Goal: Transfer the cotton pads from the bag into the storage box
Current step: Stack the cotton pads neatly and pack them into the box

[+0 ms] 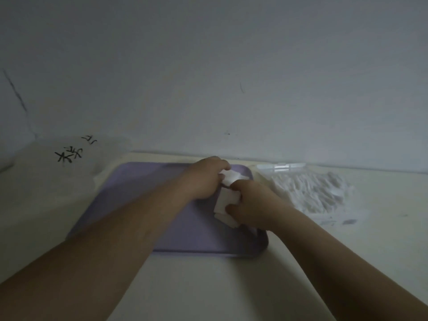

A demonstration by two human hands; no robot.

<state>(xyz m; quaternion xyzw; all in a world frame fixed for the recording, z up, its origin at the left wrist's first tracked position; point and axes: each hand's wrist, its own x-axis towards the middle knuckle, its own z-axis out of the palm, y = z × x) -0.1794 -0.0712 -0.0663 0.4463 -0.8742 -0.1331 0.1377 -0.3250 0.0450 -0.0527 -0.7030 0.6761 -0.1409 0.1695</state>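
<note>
Table (185, 286) edge nearest; over lilac tray (139, 193), grips cotton pad stack (225, 200) in curled right hand (254, 205), pinches far end with left hand (203, 179). Keep stack squeezed square, both ends supported, before swinging right toward clear storage box (281, 167) beside bag (312, 193). Appears to run lengthwise away, toward wall (208, 66).

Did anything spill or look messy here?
Nothing has clearly spilled. The cotton pads right of the purple tray sit in a lumpy heap, seemingly inside their bag; the blur hides more.
</note>
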